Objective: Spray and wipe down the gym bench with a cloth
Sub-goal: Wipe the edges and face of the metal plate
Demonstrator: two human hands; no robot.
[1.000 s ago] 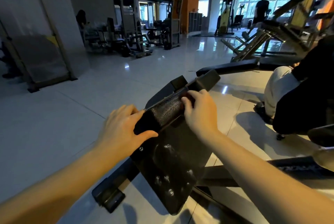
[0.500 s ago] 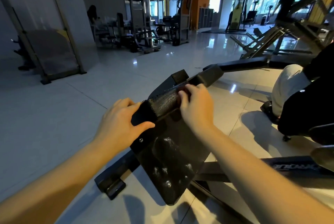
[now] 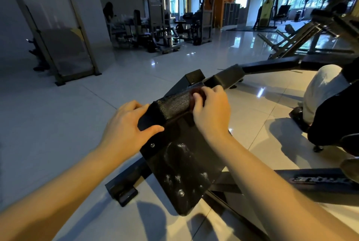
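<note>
Gym floor, dim light. Black bench pad [image 3: 180, 155] centre of view, tilted, its upper end pointing away from the camera. Landmark for all below: the pad.

Left hand [image 3: 128, 126] at the pad's upper left edge. Thumb lies across the near surface and the fingers wrap over the edge to the far side, gripping the pad itself.

Right hand [image 3: 211, 112] at the pad's upper end, on the textured top edge. Fingers curled narrow, tips pressed down on a small dark reddish wad, seemingly the cloth [image 3: 197, 94]. Only a scrap of it shows under the fingertips; its full shape cannot be made out.

Lower half of the pad's surface carries whitish smears [image 3: 181, 174]. Two round fasteners show, one near the left edge below the left thumb, one near the bottom end.

Below and left of the pad, a black frame foot [image 3: 121, 187] rests on the glossy tiled floor [image 3: 48, 124]. Right of the pad, a seated person [image 3: 326, 89] in pale trousers and a dark top, partly cut off by the frame. Beyond the pad's upper end, a long flat black bench [image 3: 272, 64]. Far behind it, weight machines [image 3: 165, 32] and bright windows.
</note>
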